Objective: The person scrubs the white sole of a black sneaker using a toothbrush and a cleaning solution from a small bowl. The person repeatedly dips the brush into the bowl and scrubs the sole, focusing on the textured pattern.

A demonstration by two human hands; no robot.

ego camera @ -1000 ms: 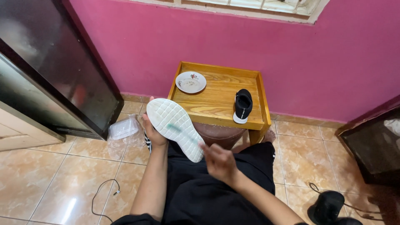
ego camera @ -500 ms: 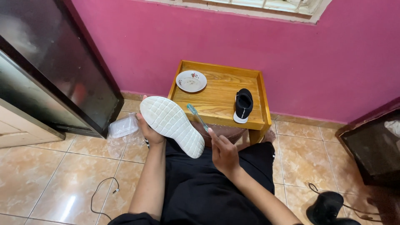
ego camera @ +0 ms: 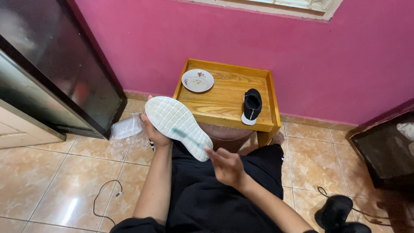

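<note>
The left hand (ego camera: pixel 154 134) grips a shoe (ego camera: pixel 177 126), fingers closed around its upper from underneath, so the white sole faces up toward the camera. The shoe is held in the air over the person's lap, just in front of the desk (ego camera: pixel 224 100), tilted with one end up to the left and the other end down to the right. The right hand (ego camera: pixel 226 166) is closed on a thin teal brush (ego camera: pixel 186 137), which lies across the sole; its motion is blurred, so the bristle end is hard to make out. The fingertips sit right at the lower end of the sole.

On the wooden desk stand a small white plate (ego camera: pixel 197 80) at the back left and a second shoe (ego camera: pixel 252 106), black with a white sole edge, at the right, well apart from each other. Left of the desk, a clear plastic box (ego camera: pixel 126 127) rests on the tiled floor (ego camera: pixel 47 172), and a thin cable (ego camera: pixel 105 194) lies nearer the person. A dark cabinet (ego camera: pixel 56 73) stands against the pink wall (ego camera: pixel 258 39) at the left. At the lower right, a black object (ego camera: pixel 334 211) sits on the floor, near another cable.
</note>
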